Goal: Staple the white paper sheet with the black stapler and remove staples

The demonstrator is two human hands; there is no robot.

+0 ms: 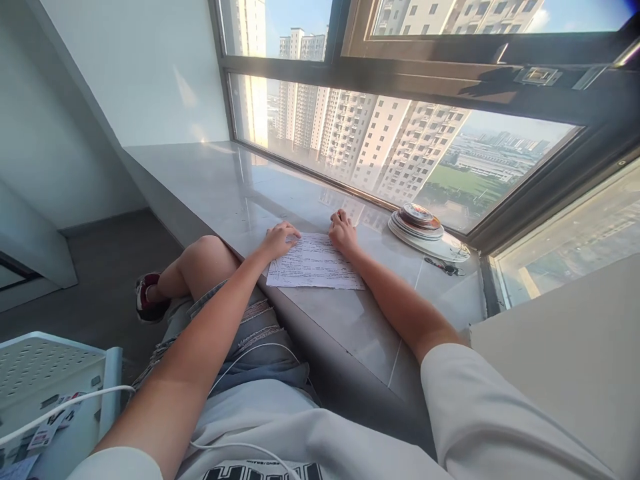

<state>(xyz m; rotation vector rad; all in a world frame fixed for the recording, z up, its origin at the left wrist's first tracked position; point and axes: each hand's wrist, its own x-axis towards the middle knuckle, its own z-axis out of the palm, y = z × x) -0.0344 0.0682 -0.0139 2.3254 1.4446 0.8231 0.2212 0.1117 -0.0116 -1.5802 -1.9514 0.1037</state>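
Note:
A sheet of paper [314,268] covered in lines of writing lies flat on the pale, glossy window sill [380,327]. My left hand [281,241] is at its upper left corner, with bent fingers together and their tips on the paper's edge. Near the upper right corner rests my right hand [343,231], its fingers curled in. What those right fingers hold, if anything, is hidden. The side of the right hand and wrist touches the paper's right edge.
Round, plate-like things [419,223] are stacked on the sill to the right, beside a small dark bundle like keys [444,267]. A window [345,133] borders the sill's far side. White cables [70,402] cross my lap and a white perforated cart [53,357] at lower left.

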